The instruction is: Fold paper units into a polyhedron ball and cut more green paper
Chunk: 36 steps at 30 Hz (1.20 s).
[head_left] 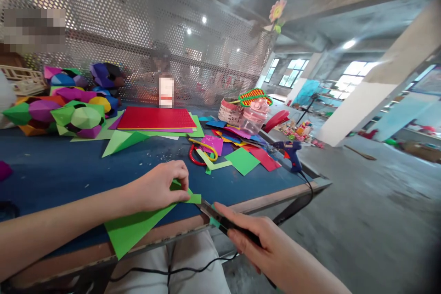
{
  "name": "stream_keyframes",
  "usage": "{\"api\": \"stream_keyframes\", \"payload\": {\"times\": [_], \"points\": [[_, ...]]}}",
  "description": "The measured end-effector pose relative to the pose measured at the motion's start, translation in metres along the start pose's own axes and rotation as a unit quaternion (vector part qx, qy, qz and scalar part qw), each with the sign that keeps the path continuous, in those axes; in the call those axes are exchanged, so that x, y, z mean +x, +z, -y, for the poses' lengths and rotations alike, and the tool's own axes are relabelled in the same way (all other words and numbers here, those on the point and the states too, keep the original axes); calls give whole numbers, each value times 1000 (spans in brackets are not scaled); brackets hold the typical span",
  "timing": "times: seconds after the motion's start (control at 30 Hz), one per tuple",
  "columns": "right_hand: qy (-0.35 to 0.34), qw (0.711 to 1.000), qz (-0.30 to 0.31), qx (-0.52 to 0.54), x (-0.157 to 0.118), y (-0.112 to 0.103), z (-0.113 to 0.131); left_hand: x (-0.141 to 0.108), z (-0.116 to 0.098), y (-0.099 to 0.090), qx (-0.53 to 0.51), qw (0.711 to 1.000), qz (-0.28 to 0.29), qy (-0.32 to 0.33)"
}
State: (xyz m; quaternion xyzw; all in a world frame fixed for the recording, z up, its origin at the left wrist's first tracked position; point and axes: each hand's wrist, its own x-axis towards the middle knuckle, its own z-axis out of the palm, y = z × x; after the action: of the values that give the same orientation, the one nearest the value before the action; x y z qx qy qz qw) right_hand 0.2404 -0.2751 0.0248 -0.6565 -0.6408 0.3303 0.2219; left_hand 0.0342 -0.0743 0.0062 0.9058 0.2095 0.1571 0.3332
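My left hand (163, 186) rests near the table's front edge with its fingers pinched on green paper (139, 227). The paper is folded, and its pointed sheet hangs over the edge toward my lap. A narrow green end pokes out to the right of my fingertips. There, the metal front of a black-handled tool (225, 224), apparently a utility knife, meets or nearly meets the paper. My right hand (265, 243) is wrapped round its handle, the index finger stretched along the top. A small teal piece shows beside its front part.
Scissors (196, 156) with red and yellow handles lie beyond my hands among paper scraps (243, 161). A blue glue gun (291, 154) stands at the right edge, its cord hanging down. Behind are stacked coloured sheets (156, 118), folded paper balls (79, 117) and a clear pink-topped bottle (255, 117).
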Motion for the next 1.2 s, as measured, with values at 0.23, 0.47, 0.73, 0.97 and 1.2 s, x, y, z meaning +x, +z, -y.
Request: {"api": "stream_keyframes", "payload": {"times": [0.23, 0.47, 0.73, 0.97, 1.2], "points": [[-13, 1000, -2, 2, 0, 1, 1, -1, 27, -18, -58, 994, 64, 70], [-1, 1000, -17, -4, 0, 9, 8, 0, 30, -21, -59, 988, 99, 102], [16, 1000, -11, -24, -6, 14, 16, 0, 29, -22, -30, 988, 121, 97], [31, 999, -10, -3, -5, 18, 22, -1, 25, -22, -20, 988, 121, 94], [61, 998, -13, 21, -7, 17, 24, -7, 25, -24, 45, 990, 78, 105]]}}
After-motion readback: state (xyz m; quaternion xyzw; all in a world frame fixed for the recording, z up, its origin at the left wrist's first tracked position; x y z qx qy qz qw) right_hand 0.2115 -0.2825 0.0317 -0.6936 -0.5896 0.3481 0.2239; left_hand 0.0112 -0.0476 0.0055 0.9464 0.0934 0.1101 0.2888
